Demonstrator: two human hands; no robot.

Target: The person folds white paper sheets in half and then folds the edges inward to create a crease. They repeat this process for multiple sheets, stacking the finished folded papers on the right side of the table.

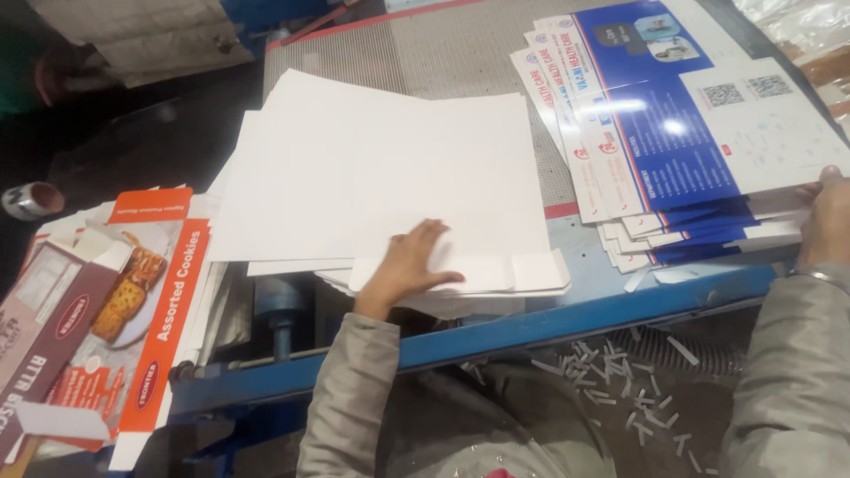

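A blue-edged bench point(531, 327) with a grey mesh top carries stacks of flat carton blanks. At far left lie orange printed carton blanks point(146, 301). In the middle the left hand point(409, 263) rests flat, fingers spread, on a stack of white blanks point(381, 168), gripping nothing. At right the right hand point(825, 221) touches the edge of a fanned stack of blue-and-white printed blanks point(673, 133); its grip is unclear.

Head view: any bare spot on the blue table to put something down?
Little. A grey mesh strip is bare behind the white card sheets. A narrow blue gap shows between those sheets and the blue-and-white printed carton stack. The left hand presses the white pile; the right hand holds the printed stack's edge. Left side is crowded with orange cookie cartons.
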